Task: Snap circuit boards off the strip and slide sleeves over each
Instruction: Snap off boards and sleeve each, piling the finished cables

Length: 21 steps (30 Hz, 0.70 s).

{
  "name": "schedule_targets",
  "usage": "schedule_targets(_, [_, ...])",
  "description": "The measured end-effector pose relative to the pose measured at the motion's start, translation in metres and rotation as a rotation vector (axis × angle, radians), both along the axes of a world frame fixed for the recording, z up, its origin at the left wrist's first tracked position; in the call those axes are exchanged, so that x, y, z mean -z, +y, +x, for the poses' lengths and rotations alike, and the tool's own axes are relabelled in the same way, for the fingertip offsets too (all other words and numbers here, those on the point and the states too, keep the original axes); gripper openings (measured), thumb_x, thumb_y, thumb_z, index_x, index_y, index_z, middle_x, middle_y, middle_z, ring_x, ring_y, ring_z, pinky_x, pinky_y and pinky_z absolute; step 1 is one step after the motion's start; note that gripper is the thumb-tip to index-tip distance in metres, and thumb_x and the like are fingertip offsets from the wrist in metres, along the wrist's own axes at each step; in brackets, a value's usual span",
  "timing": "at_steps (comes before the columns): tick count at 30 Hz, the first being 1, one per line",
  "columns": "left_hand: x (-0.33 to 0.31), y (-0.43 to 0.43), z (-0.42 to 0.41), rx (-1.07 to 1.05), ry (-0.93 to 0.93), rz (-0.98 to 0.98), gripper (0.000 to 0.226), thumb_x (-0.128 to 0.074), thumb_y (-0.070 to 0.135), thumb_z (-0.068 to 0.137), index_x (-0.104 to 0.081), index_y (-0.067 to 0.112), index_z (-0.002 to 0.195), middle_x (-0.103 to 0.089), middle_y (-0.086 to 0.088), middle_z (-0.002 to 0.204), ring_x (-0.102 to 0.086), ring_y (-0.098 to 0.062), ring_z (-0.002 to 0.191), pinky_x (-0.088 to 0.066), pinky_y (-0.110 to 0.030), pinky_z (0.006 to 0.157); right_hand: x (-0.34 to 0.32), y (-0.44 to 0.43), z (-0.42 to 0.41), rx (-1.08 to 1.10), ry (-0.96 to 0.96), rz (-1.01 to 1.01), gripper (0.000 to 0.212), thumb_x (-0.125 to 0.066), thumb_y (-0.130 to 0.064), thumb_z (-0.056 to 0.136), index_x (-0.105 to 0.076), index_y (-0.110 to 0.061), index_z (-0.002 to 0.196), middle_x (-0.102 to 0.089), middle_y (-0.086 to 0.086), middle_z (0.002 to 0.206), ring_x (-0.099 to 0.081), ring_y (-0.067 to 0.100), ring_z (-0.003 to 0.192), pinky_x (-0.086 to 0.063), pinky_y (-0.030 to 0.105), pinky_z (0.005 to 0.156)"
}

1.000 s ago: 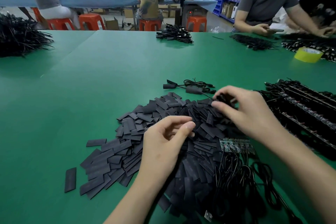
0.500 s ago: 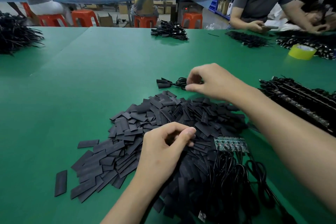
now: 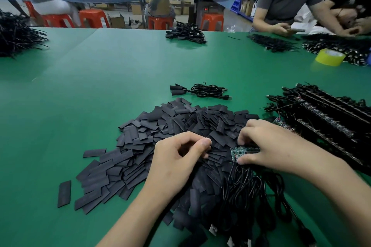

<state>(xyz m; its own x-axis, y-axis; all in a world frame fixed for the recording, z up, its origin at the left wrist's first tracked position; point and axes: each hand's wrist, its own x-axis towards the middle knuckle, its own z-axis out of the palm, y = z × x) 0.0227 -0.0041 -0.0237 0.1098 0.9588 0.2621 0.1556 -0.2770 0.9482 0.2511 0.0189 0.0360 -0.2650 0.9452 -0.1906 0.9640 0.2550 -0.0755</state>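
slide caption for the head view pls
Right hand pinches a green circuit board strip above the black sleeve pile; left hand curled alongside

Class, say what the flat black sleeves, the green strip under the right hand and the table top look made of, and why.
Sleeves: likely thin matte plastic tubing, flattened, dull sheen. Green strip: probably circuit-board laminate, speckled with small parts. Table top: seemingly smooth green mat, soft glare, one seam.

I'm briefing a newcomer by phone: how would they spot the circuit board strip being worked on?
On the green table, find the heap of flat black sleeves nearest the camera. At its right edge the right hand pinches the circuit board strip between thumb and fingers. It is the green speckled piece in that hand's grip, among black sleeves and cables.
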Motion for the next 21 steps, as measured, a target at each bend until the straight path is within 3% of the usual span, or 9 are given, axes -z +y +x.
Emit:
schedule_targets(3, [0.000,0.000,0.000,0.005,0.012,-0.003,0.013,-0.071,0.029,0.095,-0.079,0.030,0.085,-0.076,0.004,0.077,-0.073,-0.013,0.076,-0.059,-0.037,0.079,-0.005,0.004,0.010,0.019,0.181,-0.068,0.030,-0.080,-0.047,0.082,-0.055,-0.034,0.090,-0.060,-0.013,0.093,-0.056,0.007,0.087,-0.050,0.028,0.082])
schedule_targets(5, [0.001,0.000,0.000,0.016,0.026,0.001,0.010,-0.072,0.029,0.095,-0.079,0.032,0.088,-0.077,0.005,0.078,-0.073,-0.013,0.076,-0.059,-0.036,0.078,-0.015,0.007,0.017,0.024,0.390,-0.139,0.023,-0.084,-0.037,0.081,-0.061,-0.034,0.084,-0.066,-0.011,0.082,-0.060,0.008,0.076,-0.050,0.026,0.073])
schedule_targets(8, [0.000,-0.001,0.001,0.051,0.064,0.027,0.009,-0.072,0.037,0.091,-0.079,0.036,0.097,-0.077,0.011,0.087,-0.074,-0.013,0.082,-0.059,-0.034,0.079,-0.025,0.009,0.013,-0.040,0.662,-0.224,0.020,-0.087,-0.030,0.078,-0.070,-0.035,0.086,-0.068,-0.010,0.075,-0.061,0.006,0.069,-0.049,0.022,0.067])
schedule_targets(11, [-0.001,-0.002,0.002,0.099,0.052,0.028,0.017,-0.074,0.045,0.085,-0.079,0.036,0.099,-0.078,0.009,0.090,-0.073,-0.013,0.082,-0.059,-0.036,0.078,-0.020,0.012,-0.004,-0.109,0.796,-0.232,0.019,-0.087,-0.023,0.079,-0.073,-0.032,0.088,-0.072,-0.005,0.077,-0.063,0.007,0.069,-0.047,0.023,0.066])
schedule_targets(14, [-0.002,0.000,0.001,0.113,0.009,0.013,0.017,-0.076,0.045,0.079,-0.079,0.033,0.090,-0.076,0.001,0.081,-0.065,-0.012,0.072,-0.055,-0.031,0.071,-0.007,0.011,-0.014,-0.089,0.908,-0.182,0.019,-0.088,-0.025,0.079,-0.075,-0.032,0.092,-0.077,-0.004,0.086,-0.069,0.008,0.077,-0.049,0.022,0.072])
schedule_targets(17, [-0.002,0.003,0.000,0.122,-0.104,-0.025,0.012,-0.082,0.038,0.073,-0.080,0.029,0.082,-0.071,0.007,0.070,-0.057,-0.005,0.065,-0.046,-0.018,0.064,0.006,0.007,-0.018,-0.058,0.995,-0.152,0.016,-0.087,-0.039,0.075,-0.078,-0.031,0.085,-0.077,-0.002,0.081,-0.066,0.004,0.071,-0.047,0.018,0.068])
schedule_targets(21, [-0.004,0.003,-0.001,0.130,-0.141,-0.075,0.009,-0.087,0.029,0.072,-0.079,0.027,0.074,-0.069,0.006,0.065,-0.055,-0.004,0.060,-0.044,-0.015,0.061,0.018,0.002,-0.022,-0.023,1.101,-0.185,0.017,-0.080,-0.038,0.075,-0.079,-0.025,0.086,-0.076,0.006,0.082,-0.062,0.007,0.070,-0.048,0.027,0.071])
